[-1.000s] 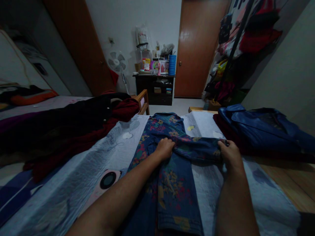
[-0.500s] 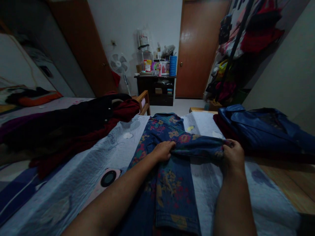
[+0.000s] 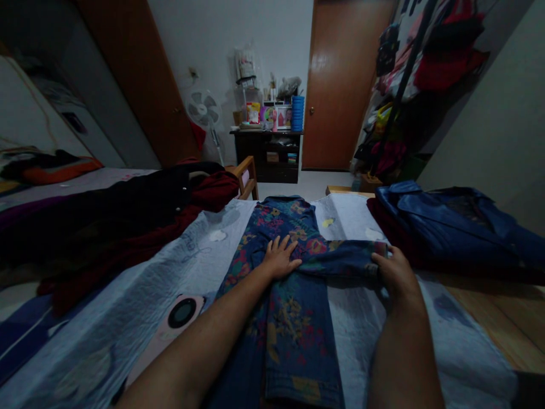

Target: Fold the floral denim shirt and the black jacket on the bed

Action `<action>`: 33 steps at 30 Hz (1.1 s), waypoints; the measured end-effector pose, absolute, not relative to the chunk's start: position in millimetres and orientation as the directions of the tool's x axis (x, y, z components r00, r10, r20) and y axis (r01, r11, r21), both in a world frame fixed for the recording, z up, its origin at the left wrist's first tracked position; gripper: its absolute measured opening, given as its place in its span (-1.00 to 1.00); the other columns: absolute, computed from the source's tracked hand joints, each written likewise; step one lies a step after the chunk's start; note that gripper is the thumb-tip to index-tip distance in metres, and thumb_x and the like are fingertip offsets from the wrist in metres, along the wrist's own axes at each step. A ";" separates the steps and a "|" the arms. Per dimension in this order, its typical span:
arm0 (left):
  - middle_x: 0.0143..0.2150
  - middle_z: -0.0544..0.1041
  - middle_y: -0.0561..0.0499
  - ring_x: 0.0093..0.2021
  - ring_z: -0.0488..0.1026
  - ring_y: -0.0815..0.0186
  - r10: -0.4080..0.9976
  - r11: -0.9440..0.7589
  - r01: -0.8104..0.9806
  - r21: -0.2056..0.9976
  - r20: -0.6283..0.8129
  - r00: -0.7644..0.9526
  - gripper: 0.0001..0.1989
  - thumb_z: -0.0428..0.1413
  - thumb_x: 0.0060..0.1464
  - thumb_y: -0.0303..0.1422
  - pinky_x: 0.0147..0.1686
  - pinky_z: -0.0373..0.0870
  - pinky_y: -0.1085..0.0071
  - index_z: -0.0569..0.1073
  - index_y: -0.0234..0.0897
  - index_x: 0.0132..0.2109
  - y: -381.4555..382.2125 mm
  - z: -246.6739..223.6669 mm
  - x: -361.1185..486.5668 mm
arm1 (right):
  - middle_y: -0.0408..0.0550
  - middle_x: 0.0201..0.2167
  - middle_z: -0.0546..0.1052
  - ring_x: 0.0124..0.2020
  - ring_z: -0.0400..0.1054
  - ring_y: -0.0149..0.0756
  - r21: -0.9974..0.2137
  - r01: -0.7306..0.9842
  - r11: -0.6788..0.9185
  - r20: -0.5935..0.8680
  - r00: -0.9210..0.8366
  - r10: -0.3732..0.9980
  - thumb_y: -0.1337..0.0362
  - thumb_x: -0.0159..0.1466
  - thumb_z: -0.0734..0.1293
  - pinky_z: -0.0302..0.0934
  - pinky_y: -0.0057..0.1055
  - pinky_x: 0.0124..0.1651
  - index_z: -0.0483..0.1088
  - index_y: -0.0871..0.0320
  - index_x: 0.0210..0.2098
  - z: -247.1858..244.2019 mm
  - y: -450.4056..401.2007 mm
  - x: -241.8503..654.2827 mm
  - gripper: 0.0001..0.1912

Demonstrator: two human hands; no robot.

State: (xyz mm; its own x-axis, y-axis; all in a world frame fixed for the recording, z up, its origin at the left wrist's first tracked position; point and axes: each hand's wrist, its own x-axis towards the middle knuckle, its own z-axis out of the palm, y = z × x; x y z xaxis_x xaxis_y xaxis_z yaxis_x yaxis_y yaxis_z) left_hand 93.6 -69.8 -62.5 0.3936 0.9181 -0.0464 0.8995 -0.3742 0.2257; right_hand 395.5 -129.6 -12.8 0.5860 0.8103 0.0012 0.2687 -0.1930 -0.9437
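Observation:
A dark blue denim jacket (image 3: pixel 298 329) with a red and yellow flower print lies spread on the bed, its near end running out of view. My left hand (image 3: pixel 281 258) rests flat on its middle, fingers spread, near the root of the sleeve. To the right, my right hand (image 3: pixel 395 270) pinches the cuff end of the sleeve (image 3: pixel 347 258), which is stretched out sideways. Left of the jacket lies a pink phone (image 3: pixel 184 311) with a round black camera area, partly hidden by my left forearm.
A light blue quilted cover (image 3: pixel 217 261) lies under the jacket. Dark and maroon clothes (image 3: pixel 140 210) are heaped at left, folded blue denim (image 3: pixel 447 221) at right beside a wooden surface (image 3: pixel 494 312). Beyond stand a chair (image 3: pixel 247 170), a fan (image 3: pixel 204 111) and a dark cabinet (image 3: pixel 266 156).
My left hand's fingers have gone from curled on the cloth to spread flat. The sleeve end has been lowered and lies straighter, with my right hand still at the cuff.

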 end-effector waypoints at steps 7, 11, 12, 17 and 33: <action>0.43 0.01 -0.07 0.40 -0.13 -0.15 0.907 -0.405 0.892 0.200 -0.036 0.420 -0.29 -0.17 0.13 0.18 0.25 -0.28 -0.27 0.12 0.00 0.34 -60.5 -57.1 94.0 | -0.14 -0.43 0.47 -0.54 0.36 -0.38 -0.979 0.088 -0.183 -0.100 0.580 0.809 0.43 -0.11 0.30 0.25 -0.48 -0.50 0.40 0.12 -0.19 -1.3 -133.5 387.0 -0.56; 0.38 0.14 -0.10 0.39 -0.04 0.09 0.929 -0.370 0.912 0.179 0.085 0.360 -0.47 -0.25 0.28 -0.02 0.31 -0.22 -0.09 0.21 -0.11 0.27 -26.6 -50.9 90.2 | -0.16 -0.51 0.44 -0.62 0.32 -0.39 -0.980 0.001 -0.198 -0.156 0.613 0.775 0.47 -0.14 0.25 0.21 -0.49 -0.56 0.39 0.15 -0.17 8.0 -136.2 378.8 -0.50; 0.38 0.13 -0.13 0.39 -0.03 0.12 0.941 -0.337 0.925 0.177 0.083 0.328 -0.47 -0.24 0.29 -0.05 0.32 -0.18 -0.03 0.21 -0.17 0.27 -15.1 -50.0 88.4 | -0.17 -0.53 0.43 -0.64 0.30 -0.39 -0.979 -0.009 -0.205 -0.166 0.625 0.763 0.46 -0.14 0.25 0.20 -0.49 -0.58 0.39 0.15 -0.16 10.1 -136.7 376.6 -0.50; 0.40 0.08 -0.19 0.40 -0.04 0.12 0.974 -0.226 0.955 0.189 0.044 0.222 -0.47 -0.16 0.28 -0.14 0.30 -0.02 0.09 0.17 -0.30 0.28 40.6 -54.7 77.2 | -0.18 -0.61 0.40 -0.67 0.28 -0.36 -0.973 -0.022 -0.229 -0.184 0.669 0.720 0.40 -0.12 0.24 0.16 -0.48 -0.60 0.43 0.19 -0.15 9.4 -134.4 376.5 -0.51; 0.44 -0.02 -0.15 0.40 -0.09 0.00 0.982 -0.174 0.961 0.217 -0.040 0.187 -0.35 -0.24 0.25 0.01 0.28 -0.10 0.00 0.02 -0.19 0.37 86.1 -78.7 65.7 | -0.21 -0.68 0.39 -0.63 0.30 -0.28 -0.972 -0.015 -0.236 -0.177 0.704 0.687 0.33 -0.15 0.24 0.18 -0.43 -0.57 0.45 0.21 -0.19 0.5 -130.0 387.0 -0.51</action>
